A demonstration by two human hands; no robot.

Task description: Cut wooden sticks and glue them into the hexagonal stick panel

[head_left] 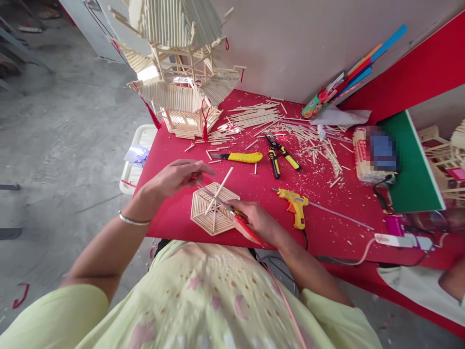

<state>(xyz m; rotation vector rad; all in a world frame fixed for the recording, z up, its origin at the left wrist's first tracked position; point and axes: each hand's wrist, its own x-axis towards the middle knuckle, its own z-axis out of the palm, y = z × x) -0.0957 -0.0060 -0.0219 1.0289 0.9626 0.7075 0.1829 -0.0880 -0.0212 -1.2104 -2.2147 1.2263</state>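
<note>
My right hand [256, 220] is closed around the red handle of a soldering iron [242, 224] with a pink cord. Its thin metal shaft slants up-left over a hexagonal stick panel [203, 220] lying on the red table. One longer stick [225, 178] crosses the panel at an angle and extends past its far edge. My left hand [181, 175] hovers just beyond the panel's upper-left side, beside the iron's tip. Its thumb and some fingers are pinched together while another finger points right; whatever sits between them is too small to make out.
A stick pagoda model [181, 92] stands at the back left. Beyond the panel lie a yellow utility knife [245, 157], pliers [281, 155] and scattered sticks [254, 116]. A yellow glue gun [296, 206] rests to the right, near a power strip [403, 241]. Another person's arm [454, 278] shows at far right.
</note>
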